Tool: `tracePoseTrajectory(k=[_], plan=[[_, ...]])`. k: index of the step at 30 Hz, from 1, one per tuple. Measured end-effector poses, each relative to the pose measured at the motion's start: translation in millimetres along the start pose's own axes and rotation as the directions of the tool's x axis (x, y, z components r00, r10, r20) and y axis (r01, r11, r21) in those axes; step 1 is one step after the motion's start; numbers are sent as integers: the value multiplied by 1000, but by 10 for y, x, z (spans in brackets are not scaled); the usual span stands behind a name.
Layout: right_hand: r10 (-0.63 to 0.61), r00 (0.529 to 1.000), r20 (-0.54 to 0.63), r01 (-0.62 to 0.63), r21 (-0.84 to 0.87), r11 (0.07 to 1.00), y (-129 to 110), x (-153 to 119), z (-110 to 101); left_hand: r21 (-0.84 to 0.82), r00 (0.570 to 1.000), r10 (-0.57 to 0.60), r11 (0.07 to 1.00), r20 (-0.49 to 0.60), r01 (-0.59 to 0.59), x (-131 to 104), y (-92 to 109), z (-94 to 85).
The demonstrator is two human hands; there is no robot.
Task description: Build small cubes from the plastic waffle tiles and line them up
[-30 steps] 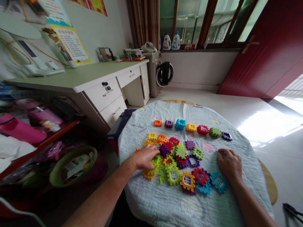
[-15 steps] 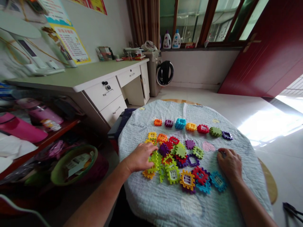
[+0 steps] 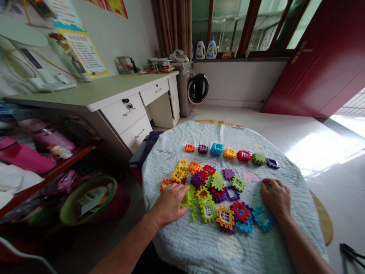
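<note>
My left hand (image 3: pixel 186 199) is low over the left side of the loose pile, palm down, with its thumb and fingers parted around a lime-green block (image 3: pixel 186 198). I cannot tell whether I am gripping that block or only touching it. An orange block (image 3: pixel 165 184) shows just beyond my knuckles, with a yellow block (image 3: pixel 178 175) farther in.

My right hand (image 3: pixel 276 198) rests on the cloth-covered round table (image 3: pixel 196 243) near its right edge, its fingers curled; whether anything is under them I cannot tell. The nearest piece to it is a blue window block (image 3: pixel 262 219).

The interlocking plastic blocks (image 3: pixel 217 182) lie overlapping in the middle of the table, between my hands. Toward the near edge, a lime-green window block (image 3: pixel 208 209) sits beside a yellow-orange window block (image 3: pixel 225 217), which overlaps a purple one. Right of these, a red block (image 3: pixel 241 212) lies partly over a blue one.

Nearer the far edge, a row (image 3: pixel 229 153) curves from left to right: orange, purple, a blue stack (image 3: pixel 217 149), yellow, red, green, and a dark purple frame (image 3: pixel 273 163) at the right end.
</note>
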State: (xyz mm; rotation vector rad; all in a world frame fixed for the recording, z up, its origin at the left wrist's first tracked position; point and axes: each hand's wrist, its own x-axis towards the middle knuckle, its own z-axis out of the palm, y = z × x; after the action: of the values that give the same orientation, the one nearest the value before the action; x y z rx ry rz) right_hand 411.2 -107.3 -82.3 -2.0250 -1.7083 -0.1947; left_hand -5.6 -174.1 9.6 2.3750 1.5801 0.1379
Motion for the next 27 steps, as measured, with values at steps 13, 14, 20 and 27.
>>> tracePoseTrajectory(k=[13, 14, 20, 27], plan=[[-35, 999, -17, 34, -12, 999, 39, -13, 31, -110, 953, 22, 992, -303, -58, 348, -578, -488], [-34, 999, -15, 34, -13, 999, 40, -14, 30, -121, 955, -7, 992, -297, -31, 479, -689, -530], [-27, 1000, -13, 27, -12, 1000, 58, -23, 36, -54, 974, -89, 995, -209, 79, 1307, -1176, -542], [-9, 1000, -4, 9, -9, 1000, 86, -25, 53, 128, 996, -44, 990, -75, 53, 1884, -1349, -485]])
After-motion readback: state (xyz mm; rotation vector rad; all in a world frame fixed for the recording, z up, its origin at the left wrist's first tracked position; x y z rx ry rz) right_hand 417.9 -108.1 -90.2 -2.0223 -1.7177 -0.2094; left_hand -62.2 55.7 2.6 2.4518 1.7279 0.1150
